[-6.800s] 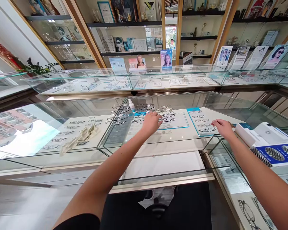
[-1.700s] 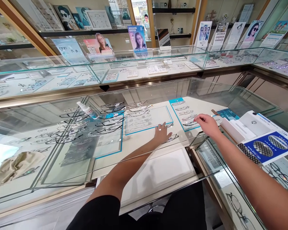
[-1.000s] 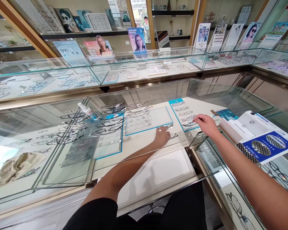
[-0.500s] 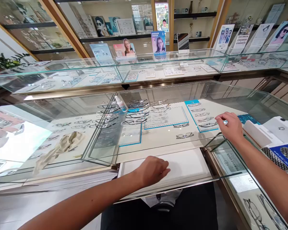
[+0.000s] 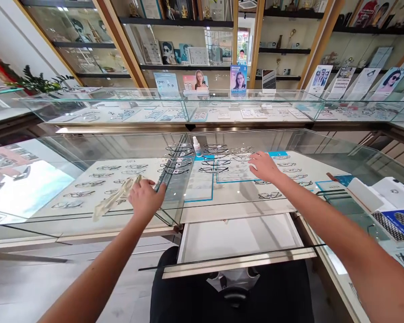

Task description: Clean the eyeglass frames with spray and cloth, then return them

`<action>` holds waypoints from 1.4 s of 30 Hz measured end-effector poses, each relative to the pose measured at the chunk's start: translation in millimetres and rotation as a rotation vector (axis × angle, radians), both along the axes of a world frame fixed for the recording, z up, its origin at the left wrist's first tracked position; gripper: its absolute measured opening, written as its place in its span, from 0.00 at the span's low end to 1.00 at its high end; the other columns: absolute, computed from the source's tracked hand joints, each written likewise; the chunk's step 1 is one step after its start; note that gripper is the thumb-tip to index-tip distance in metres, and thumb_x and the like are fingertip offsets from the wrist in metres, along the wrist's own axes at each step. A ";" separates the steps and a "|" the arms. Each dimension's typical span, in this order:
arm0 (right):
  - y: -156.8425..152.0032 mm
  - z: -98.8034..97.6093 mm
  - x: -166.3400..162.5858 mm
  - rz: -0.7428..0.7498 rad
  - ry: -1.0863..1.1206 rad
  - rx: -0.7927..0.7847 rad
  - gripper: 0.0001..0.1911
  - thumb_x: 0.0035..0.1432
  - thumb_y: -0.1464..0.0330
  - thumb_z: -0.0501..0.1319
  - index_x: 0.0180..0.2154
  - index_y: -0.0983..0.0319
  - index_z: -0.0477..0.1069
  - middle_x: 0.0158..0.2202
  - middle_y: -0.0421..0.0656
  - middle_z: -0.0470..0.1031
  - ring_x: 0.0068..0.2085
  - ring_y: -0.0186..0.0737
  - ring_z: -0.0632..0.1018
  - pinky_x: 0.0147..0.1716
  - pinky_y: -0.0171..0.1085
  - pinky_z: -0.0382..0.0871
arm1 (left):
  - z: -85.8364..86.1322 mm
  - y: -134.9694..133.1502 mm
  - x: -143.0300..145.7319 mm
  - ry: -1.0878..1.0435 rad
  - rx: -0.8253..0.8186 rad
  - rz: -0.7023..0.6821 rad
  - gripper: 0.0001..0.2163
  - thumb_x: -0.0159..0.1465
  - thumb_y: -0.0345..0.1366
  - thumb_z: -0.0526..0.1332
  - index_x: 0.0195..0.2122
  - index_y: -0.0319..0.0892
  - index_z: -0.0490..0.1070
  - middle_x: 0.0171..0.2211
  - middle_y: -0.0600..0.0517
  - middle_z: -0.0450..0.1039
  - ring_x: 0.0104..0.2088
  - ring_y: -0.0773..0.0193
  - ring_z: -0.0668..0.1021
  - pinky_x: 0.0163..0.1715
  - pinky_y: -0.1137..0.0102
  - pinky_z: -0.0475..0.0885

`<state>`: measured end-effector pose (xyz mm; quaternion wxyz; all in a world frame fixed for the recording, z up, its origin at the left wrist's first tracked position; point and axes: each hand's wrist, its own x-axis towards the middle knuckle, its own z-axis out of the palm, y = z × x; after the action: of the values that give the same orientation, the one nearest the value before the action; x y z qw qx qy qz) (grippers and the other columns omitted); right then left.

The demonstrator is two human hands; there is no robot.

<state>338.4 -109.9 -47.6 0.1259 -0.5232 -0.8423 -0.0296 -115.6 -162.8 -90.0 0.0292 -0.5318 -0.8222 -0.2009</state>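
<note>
My left hand (image 5: 146, 197) lies on the top of the glass display case (image 5: 87, 148), fingers spread, fingertips touching the near end of a beige cloth (image 5: 116, 199). My right hand (image 5: 264, 166) reaches inside the case with its fingers stretched out. It hovers over a clear mat with a blue border (image 5: 234, 172) on the white display tray (image 5: 222, 204). Rows of eyeglass frames (image 5: 175, 163) lie to the left of that hand. Two loose frames (image 5: 269, 195) lie just below its wrist.
A small white spray bottle (image 5: 196, 146) stands among the frames. A white pulled-out shelf (image 5: 239, 235) sits under the tray. White and blue boxes (image 5: 387, 197) rest on the case at right. A second glass counter (image 5: 188, 107) with posters runs behind.
My left hand has left the tray, passed the pulled-out shelf and come to the cloth on the glass top. My right hand has moved left from the right-hand mat to the middle mat.
</note>
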 end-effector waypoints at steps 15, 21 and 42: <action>-25.0 42.5 -19.4 -0.042 0.149 -0.105 0.23 0.75 0.64 0.52 0.60 0.59 0.81 0.67 0.51 0.77 0.68 0.62 0.69 0.68 0.62 0.63 | -2.4 -1.4 -1.7 -0.051 0.018 0.006 0.17 0.69 0.48 0.56 0.48 0.41 0.75 0.56 0.30 0.74 0.61 0.33 0.73 0.63 0.44 0.64; -142.3 87.3 -26.2 0.332 0.382 -0.627 0.23 0.76 0.50 0.57 0.61 0.51 0.81 0.65 0.46 0.79 0.67 0.53 0.75 0.70 0.53 0.64 | -8.3 1.4 -4.7 -0.010 0.004 -0.022 0.18 0.70 0.50 0.55 0.47 0.42 0.77 0.55 0.30 0.74 0.60 0.32 0.74 0.61 0.43 0.66; 17.6 -173.4 62.4 -0.213 -0.089 -0.055 0.30 0.75 0.56 0.56 0.70 0.62 0.71 0.75 0.52 0.67 0.77 0.64 0.59 0.74 0.57 0.55 | 6.2 5.7 -5.5 -0.040 -0.133 -0.038 0.19 0.70 0.51 0.51 0.45 0.44 0.76 0.56 0.33 0.73 0.62 0.36 0.73 0.64 0.44 0.65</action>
<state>400.8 -92.4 -221.0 0.0699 -0.6110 -0.7873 -0.0428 -121.1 -157.1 -83.9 -0.0263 -0.5438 -0.8240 -0.1572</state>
